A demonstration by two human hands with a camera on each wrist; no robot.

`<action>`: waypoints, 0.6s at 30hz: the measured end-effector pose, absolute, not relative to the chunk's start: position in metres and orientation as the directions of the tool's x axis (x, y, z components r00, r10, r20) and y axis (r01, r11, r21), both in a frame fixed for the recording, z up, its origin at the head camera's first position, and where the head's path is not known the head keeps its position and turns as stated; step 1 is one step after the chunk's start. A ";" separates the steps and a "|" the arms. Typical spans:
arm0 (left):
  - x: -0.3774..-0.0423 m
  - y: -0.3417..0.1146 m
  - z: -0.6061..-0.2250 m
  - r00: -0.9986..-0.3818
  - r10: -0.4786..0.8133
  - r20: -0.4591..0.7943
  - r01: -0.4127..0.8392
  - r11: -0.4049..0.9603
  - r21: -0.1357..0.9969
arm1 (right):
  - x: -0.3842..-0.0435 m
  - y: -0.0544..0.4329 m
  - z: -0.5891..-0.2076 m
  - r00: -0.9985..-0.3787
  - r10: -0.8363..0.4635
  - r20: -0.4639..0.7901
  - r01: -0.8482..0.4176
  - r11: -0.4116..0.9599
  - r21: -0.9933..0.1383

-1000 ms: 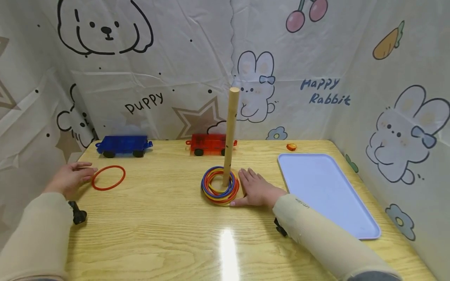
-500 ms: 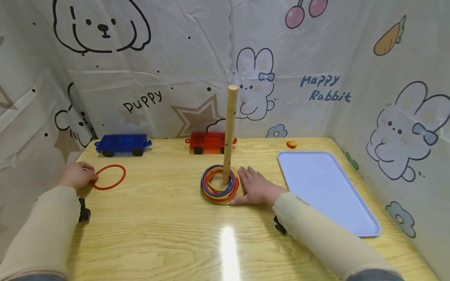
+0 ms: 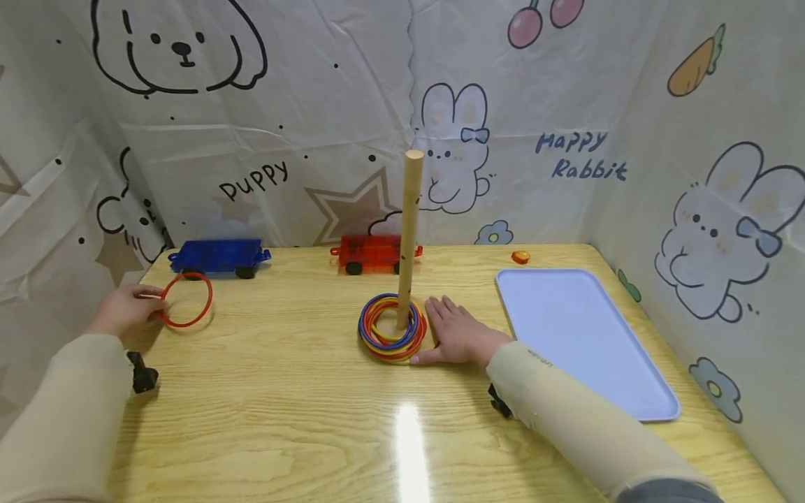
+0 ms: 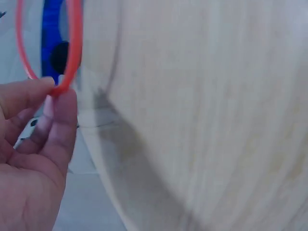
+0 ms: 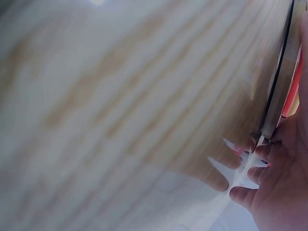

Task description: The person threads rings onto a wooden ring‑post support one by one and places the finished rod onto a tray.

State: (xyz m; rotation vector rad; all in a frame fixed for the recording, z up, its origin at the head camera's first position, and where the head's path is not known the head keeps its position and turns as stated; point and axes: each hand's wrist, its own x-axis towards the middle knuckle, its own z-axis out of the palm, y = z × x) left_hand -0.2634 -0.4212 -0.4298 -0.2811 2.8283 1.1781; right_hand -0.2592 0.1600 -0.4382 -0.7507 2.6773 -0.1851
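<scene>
At the left of the head view, my left hand [image 3: 126, 311] pinches a thin red ring [image 3: 210, 297] by its near edge between thumb and fingertips. The left wrist view shows this red ring [image 4: 74, 43] raised off the table, its shadow on the wood. My right hand [image 3: 464, 339] lies with fingers spread beside a pile of red, blue and yellow rings [image 3: 375, 342]. These rings surround the foot of an upright wooden peg [image 3: 409, 230]. In the right wrist view, the right hand [image 5: 284, 187] has straight fingers and grips nothing.
A blue toy wagon [image 3: 216, 257] and a red toy wagon [image 3: 371, 253] stand along the back edge of the table [image 3: 264, 433]. A pale lilac tray [image 3: 578, 328] lies at the right, with a small orange piece [image 3: 520, 257] behind it. Printed cloth walls enclose three sides.
My left hand has come to the red ring, taken hold of it and lifted it, tilting it up from the table. The right hand has stayed beside the ring pile.
</scene>
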 end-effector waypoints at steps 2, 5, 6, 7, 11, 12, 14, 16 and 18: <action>-0.262 -0.416 -0.422 -0.983 -0.135 -0.125 -0.182 0.622 0.761 | -0.259 0.160 -0.438 -0.796 -0.527 -0.297 -0.482 0.850 -0.215; -0.263 -0.402 -0.404 -0.981 -0.156 -0.115 -0.180 0.505 0.844 | -0.259 0.160 -0.437 -0.796 -0.530 -0.294 -0.488 0.848 -0.209; -0.264 -0.396 -0.397 -0.981 -0.162 -0.110 -0.174 0.459 0.871 | -0.260 0.160 -0.437 -0.796 -0.530 -0.293 -0.488 0.848 -0.207; -0.266 -0.390 -0.390 -0.981 -0.167 -0.102 -0.165 0.425 0.890 | -0.260 0.160 -0.437 -0.796 -0.529 -0.293 -0.488 0.848 -0.207; -0.271 -0.371 -0.363 -0.983 -0.170 -0.071 -0.117 0.275 0.954 | -0.259 0.160 -0.437 -0.796 -0.528 -0.295 -0.483 0.849 -0.216; -0.273 -0.367 -0.356 -0.984 -0.163 -0.067 -0.106 0.242 0.964 | -0.259 0.160 -0.438 -0.796 -0.529 -0.296 -0.482 0.848 -0.219; -0.275 -0.359 -0.343 -0.986 -0.157 -0.057 -0.088 0.202 0.975 | -0.259 0.160 -0.438 -0.795 -0.528 -0.300 -0.480 0.849 -0.222; -0.278 -0.349 -0.330 -0.989 -0.139 -0.043 -0.067 0.172 0.983 | -0.259 0.160 -0.438 -0.796 -0.526 -0.300 -0.479 0.850 -0.218; -0.281 -0.339 -0.318 -0.992 -0.123 -0.022 -0.043 0.168 0.985 | -0.259 0.160 -0.439 -0.799 -0.521 -0.301 -0.476 0.853 -0.213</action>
